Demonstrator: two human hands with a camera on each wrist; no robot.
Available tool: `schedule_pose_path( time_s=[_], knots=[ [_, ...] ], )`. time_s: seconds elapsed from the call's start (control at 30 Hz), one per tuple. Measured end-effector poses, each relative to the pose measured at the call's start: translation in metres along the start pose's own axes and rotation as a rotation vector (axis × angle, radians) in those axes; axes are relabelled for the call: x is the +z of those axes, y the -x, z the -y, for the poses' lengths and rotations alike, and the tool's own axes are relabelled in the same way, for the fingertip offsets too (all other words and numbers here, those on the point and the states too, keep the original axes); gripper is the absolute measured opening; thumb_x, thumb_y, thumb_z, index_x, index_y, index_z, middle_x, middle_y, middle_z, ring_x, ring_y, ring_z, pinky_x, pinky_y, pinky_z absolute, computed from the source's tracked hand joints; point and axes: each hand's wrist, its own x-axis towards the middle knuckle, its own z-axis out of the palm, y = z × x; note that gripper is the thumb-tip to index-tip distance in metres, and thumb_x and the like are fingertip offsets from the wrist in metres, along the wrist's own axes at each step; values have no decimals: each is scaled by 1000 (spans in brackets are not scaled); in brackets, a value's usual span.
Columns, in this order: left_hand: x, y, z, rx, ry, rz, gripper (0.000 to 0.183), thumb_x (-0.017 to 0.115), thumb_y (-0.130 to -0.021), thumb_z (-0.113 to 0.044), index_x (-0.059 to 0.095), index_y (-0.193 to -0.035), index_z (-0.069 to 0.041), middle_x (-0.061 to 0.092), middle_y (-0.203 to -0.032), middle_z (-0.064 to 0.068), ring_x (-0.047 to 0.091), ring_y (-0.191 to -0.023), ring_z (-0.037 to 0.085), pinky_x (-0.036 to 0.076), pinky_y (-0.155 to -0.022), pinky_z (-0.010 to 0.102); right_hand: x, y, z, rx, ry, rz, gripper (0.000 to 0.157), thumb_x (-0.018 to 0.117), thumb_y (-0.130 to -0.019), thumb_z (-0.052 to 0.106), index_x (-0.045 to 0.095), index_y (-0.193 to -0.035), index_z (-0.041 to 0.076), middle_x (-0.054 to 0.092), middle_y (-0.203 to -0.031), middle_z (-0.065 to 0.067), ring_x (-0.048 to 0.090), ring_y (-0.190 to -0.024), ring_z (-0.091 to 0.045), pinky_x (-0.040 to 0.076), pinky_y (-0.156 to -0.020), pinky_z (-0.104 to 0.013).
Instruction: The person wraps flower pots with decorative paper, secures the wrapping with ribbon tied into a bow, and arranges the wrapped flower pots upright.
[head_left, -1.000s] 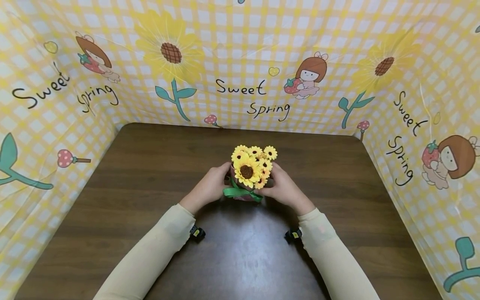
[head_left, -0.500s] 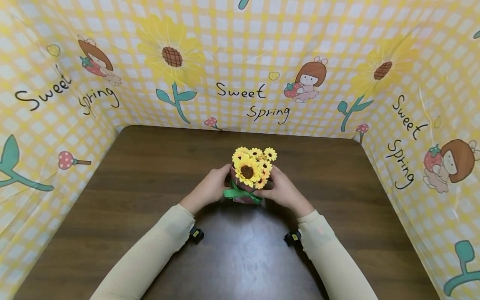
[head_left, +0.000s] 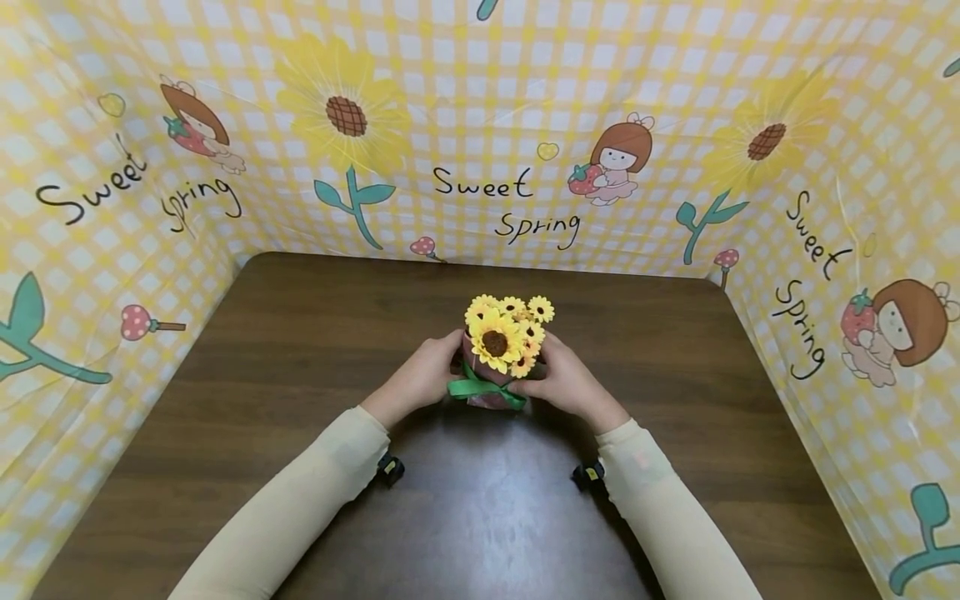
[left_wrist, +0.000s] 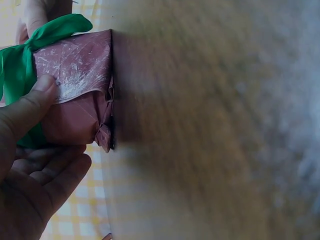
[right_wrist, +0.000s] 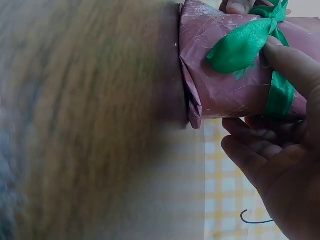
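Note:
A small pot of yellow sunflowers (head_left: 495,343) stands upright on the table, wrapped in dusky pink paper (left_wrist: 75,65). Around the wrapping runs a green ribbon (head_left: 474,387) tied in a bow at the front. On its left side the left hand (head_left: 426,369) grips the pot; in the left wrist view the thumb presses the paper beside the ribbon, fingers behind. From the other side the right hand (head_left: 566,373) holds it too, its thumb against the bow in the right wrist view. The pot's base sits on or very near the tabletop.
The brown wooden table (head_left: 300,333) is bordered at the back and sides by a yellow checked cloth (head_left: 480,108) with printed flowers and words. Small dark cameras sit at the left wrist (head_left: 390,469) and right wrist (head_left: 588,476).
The head view has tilted slightly up, so the scene sits a little lower. Both hands keep their hold, and the flower pot stays in place between them.

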Motion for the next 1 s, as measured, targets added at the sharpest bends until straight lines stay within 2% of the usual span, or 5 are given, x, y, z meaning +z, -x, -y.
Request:
schedule_pose_path(
  time_s=[0.43,0.8,1.0],
  knots=[
    [-2,4,4,14,-3,-12,51,76,-93,-18,54,-138,-8,69,-126,12,67,-115,25,55,-97,44,5,1,1,-2,-24,3,81,87,-83,27,45,-152,26,48,-149,1,51,-137,-20,46,-110,-43],
    [4,6,4,4,11,-11,48,73,-94,-14,53,-137,-8,70,-123,13,67,-113,25,56,-96,44,7,5,0,10,-32,-2,77,87,-84,26,47,-150,26,48,-148,0,51,-136,-21,46,-110,-45],
    [5,7,3,0,17,16,49,71,-96,-15,51,-140,-8,70,-123,12,68,-110,23,57,-93,43,6,6,-1,16,-26,24,79,87,-84,26,45,-151,24,47,-149,-1,50,-138,-20,45,-111,-44]
  ],
)
